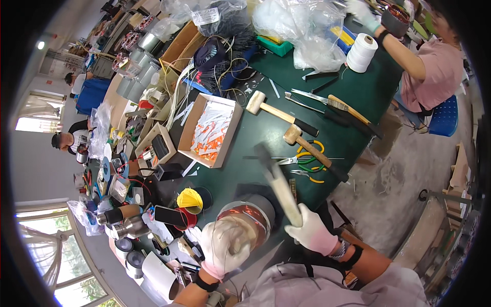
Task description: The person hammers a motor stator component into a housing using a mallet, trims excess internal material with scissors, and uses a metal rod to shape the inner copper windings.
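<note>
Your items on the green table (246,137): one wire-wound metal cylinder (262,214), toward the near edge, under your gloved left hand (225,245), grasp not discernible; one blurred, dark-ended pale stick (285,197), grasped by your gloved right hand (313,231); one wooden mallet (293,134), toward the right edge.

Beyond the hands (313,231), open bench (234,162) is being bordered by a carton (229,137) leftward and mallets (292,134) and pliers (300,173) rightward.

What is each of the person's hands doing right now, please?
Left hand: over the round, wire-wound part; whether it grips anything cannot be told.
Right hand: closed, holding a blurred wooden tool with a dark far end.
</note>
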Action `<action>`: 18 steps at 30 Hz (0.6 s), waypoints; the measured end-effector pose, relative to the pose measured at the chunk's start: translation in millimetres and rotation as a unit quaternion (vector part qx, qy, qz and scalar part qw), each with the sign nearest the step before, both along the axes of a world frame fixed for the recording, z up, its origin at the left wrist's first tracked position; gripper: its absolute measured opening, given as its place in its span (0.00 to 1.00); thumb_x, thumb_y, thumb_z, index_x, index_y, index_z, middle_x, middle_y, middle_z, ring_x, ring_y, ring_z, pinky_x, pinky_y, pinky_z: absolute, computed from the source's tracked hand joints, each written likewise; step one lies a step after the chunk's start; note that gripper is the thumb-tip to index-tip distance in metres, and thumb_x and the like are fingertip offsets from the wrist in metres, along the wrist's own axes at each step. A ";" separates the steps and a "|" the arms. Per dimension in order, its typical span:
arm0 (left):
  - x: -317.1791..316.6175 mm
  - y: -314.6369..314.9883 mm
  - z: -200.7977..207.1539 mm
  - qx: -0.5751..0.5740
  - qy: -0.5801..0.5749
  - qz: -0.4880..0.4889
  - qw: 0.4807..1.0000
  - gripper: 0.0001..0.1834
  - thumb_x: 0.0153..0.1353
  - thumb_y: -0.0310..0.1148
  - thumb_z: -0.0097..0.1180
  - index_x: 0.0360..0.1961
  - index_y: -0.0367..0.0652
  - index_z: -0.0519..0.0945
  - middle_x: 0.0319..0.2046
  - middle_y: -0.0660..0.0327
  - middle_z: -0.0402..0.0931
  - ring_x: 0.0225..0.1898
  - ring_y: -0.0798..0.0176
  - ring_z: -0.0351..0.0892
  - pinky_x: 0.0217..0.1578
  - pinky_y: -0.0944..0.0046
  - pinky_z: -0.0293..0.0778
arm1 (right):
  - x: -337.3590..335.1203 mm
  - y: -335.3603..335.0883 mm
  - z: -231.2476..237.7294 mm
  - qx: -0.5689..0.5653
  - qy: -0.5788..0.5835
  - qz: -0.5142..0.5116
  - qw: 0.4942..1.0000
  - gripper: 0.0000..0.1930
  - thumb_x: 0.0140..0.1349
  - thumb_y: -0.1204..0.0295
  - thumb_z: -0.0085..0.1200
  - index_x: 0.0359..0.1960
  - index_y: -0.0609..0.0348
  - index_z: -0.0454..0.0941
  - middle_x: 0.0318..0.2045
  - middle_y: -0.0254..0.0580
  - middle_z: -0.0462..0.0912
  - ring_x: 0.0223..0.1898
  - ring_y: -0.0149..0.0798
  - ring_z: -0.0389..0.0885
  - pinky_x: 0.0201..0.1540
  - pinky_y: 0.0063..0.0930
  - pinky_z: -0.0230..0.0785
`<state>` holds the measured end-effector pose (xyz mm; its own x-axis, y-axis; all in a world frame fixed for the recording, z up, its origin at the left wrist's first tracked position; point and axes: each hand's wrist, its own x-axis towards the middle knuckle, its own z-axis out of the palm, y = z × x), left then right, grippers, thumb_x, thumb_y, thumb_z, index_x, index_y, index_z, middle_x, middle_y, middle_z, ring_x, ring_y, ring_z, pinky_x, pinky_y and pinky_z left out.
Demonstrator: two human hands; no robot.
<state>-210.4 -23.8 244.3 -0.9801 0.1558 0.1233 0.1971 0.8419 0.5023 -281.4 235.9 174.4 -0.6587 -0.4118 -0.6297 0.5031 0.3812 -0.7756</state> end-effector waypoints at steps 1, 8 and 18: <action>0.4 8.7 -1.4 0.006 0.002 0.040 0.999 0.21 0.42 0.30 0.70 0.42 0.44 0.83 0.45 0.54 0.82 0.49 0.45 0.81 0.53 0.46 0.75 | 8.3 -4.9 4.8 -0.038 -0.033 -0.052 0.997 0.20 0.62 0.66 0.65 0.43 0.69 0.71 0.29 0.66 0.85 0.36 0.65 0.89 0.37 0.53 0.80; -7.1 -13.0 10.7 0.010 -0.052 -0.084 0.995 0.32 0.45 0.43 0.80 0.51 0.44 0.82 0.53 0.52 0.79 0.52 0.42 0.80 0.55 0.42 0.76 | -14.5 12.2 6.4 0.063 0.142 0.136 0.978 0.20 0.62 0.64 0.66 0.46 0.64 0.72 0.28 0.63 0.84 0.36 0.67 0.87 0.40 0.57 0.80; 5.0 12.3 -12.0 0.001 0.043 -0.004 0.999 0.31 0.42 0.33 0.75 0.51 0.43 0.80 0.51 0.52 0.79 0.53 0.41 0.79 0.55 0.42 0.76 | 8.4 14.4 0.6 0.014 0.044 0.001 0.999 0.19 0.62 0.66 0.65 0.45 0.67 0.73 0.31 0.65 0.85 0.38 0.67 0.87 0.39 0.54 0.81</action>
